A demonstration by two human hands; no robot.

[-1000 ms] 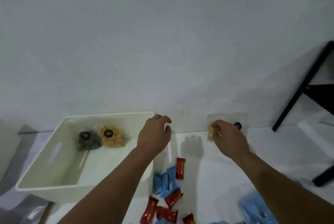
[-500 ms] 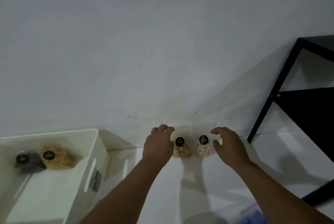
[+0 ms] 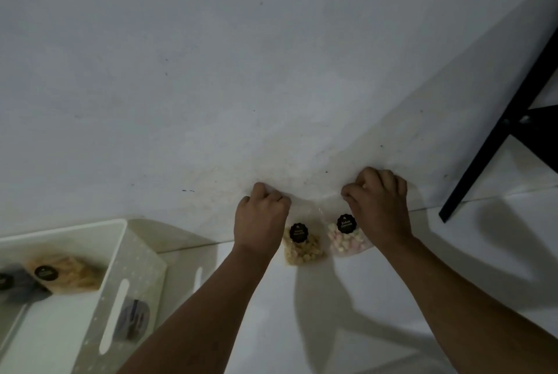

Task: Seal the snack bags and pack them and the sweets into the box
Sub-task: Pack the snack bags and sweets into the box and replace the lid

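While white wall [image 3: 211,56] filled most of view, white tabletop [image 3: 302,313] ran below it. White box [image 3: 136,277] sat at left edge, holding tan snack bag [image 3: 72,275] and grey snack bag [image 3: 21,286] side by side. Black frame [image 3: 498,138] stood far right. Left hand [image 3: 261,218] clenched, pinching top of yellow snack bag [image 3: 303,248]. Right hand [image 3: 379,207] clenched on top of pink snack bag [image 3: 345,240]. Both bags upright against wall, just beside each other, well apart from box.
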